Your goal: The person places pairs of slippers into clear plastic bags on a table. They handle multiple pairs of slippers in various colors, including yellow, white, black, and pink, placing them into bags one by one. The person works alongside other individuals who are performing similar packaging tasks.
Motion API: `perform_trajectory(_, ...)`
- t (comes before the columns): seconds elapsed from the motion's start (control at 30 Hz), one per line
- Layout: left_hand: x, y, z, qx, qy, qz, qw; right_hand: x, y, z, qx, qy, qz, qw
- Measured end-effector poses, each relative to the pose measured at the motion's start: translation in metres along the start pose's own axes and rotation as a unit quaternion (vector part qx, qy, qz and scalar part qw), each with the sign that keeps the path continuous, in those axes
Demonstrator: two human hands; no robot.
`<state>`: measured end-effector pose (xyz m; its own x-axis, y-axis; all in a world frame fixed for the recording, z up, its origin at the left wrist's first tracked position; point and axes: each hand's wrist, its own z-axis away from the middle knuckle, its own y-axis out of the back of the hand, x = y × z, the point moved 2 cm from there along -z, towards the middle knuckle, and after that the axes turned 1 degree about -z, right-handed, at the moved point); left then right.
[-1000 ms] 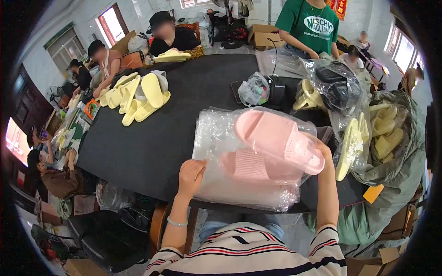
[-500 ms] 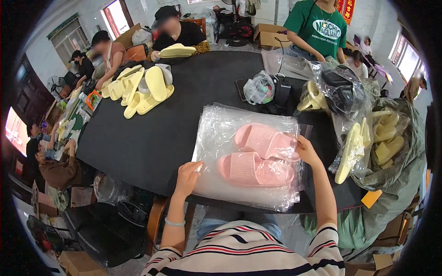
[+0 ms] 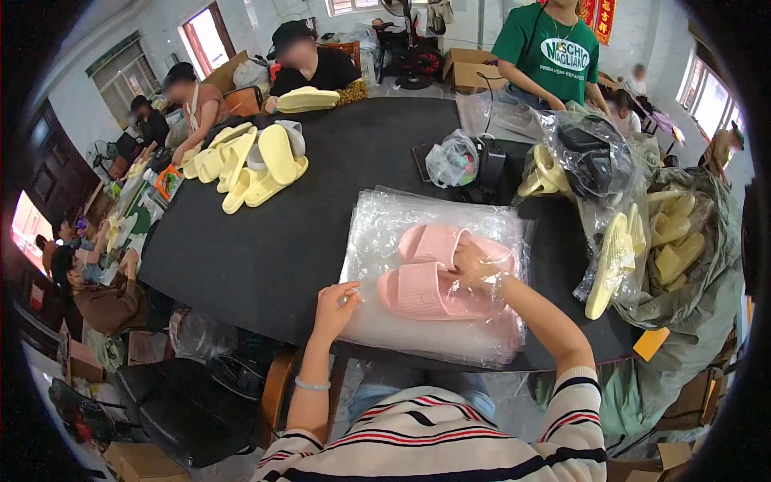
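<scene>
Two pink slippers (image 3: 438,273) lie side by side on a stack of clear plastic bags (image 3: 377,241) at the near edge of the black table (image 3: 265,257). My right hand (image 3: 474,267) rests on top of the slippers, fingers pressing down where the two meet. My left hand (image 3: 336,304) pinches the near left edge of the bag stack, just left of the nearer slipper's toe. Whether the slippers are inside the top bag I cannot tell.
Several yellow slippers (image 3: 257,161) lie at the far left of the table. A clear sack of yellow slippers (image 3: 658,241) stands at the right, with bagged dark items (image 3: 590,157) behind it. Several people sit or stand around the table's far side.
My right hand has lowered the pink slippers from a tilted hold down flat onto the bag stack. My left hand has stayed at the stack's near left edge.
</scene>
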<state>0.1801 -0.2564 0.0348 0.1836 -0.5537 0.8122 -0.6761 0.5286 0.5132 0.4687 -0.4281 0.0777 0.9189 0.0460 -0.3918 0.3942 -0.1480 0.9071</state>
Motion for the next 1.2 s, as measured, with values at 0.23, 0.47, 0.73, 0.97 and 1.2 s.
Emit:
perform_trajectory(0.23, 0.025, 0.027, 0.03, 0.028, -0.019, -0.067, 0.997, -0.018, 0.03, 0.019, 0.145, -0.214, -0.06, 0.964)
perform_trajectory(0.47, 0.041, 0.038, 0.045, -0.027, 0.0, -0.092, 0.995, -0.004, 0.029, 0.058, 0.2, -0.146, 0.024, 0.968)
perform_trajectory(0.73, 0.019, 0.008, -0.031, 0.022, -0.007, 0.059, 0.998, 0.013, -0.019, 0.074, 0.16, -0.126, 0.049, 0.978)
perform_trajectory(0.97, 0.003, -0.034, -0.118, -0.164, 0.262, 0.316, 0.897, 0.019, -0.031, 0.079, 0.122, -0.184, 0.001, 0.975)
perform_trajectory(1.2, 0.021, -0.034, -0.141, -0.295, 0.119, 0.153, 0.936, 0.009, -0.022, 0.08, 0.174, -0.099, 0.029, 0.979)
